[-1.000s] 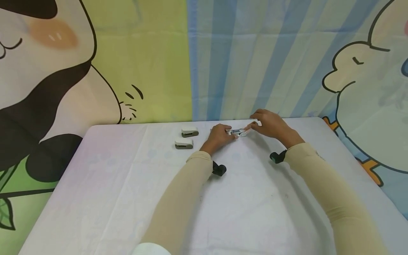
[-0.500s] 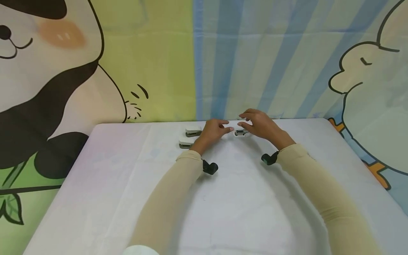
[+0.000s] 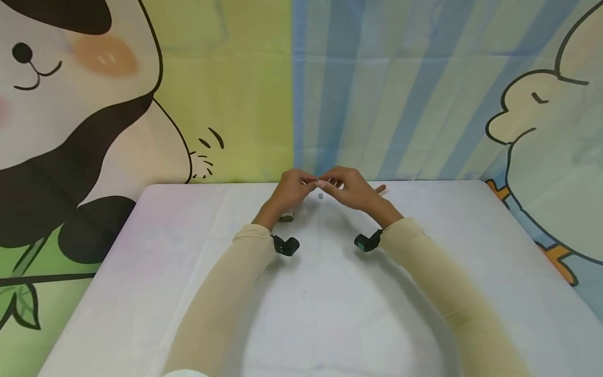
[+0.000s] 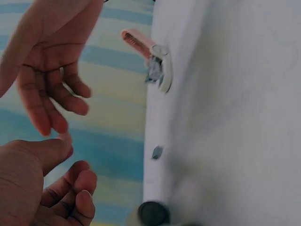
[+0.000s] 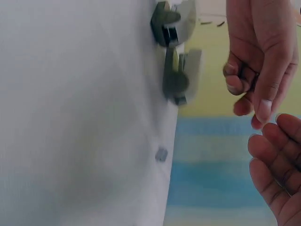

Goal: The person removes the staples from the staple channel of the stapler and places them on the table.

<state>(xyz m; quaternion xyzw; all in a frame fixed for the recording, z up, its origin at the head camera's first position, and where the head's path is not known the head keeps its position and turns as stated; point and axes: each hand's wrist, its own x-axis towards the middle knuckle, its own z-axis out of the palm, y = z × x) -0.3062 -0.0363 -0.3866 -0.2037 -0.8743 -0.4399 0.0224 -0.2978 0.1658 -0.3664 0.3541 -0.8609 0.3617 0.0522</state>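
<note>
Two hands [image 3: 290,189] [image 3: 349,187], fingertip contact unclear

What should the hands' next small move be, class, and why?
Probably lower the right hand to the small grey block: that hand looks relaxed, and the block lies on the white cloth-covered table, apart from the open pink-and-white stapler. Whether the left hand holds anything is unclear.
</note>
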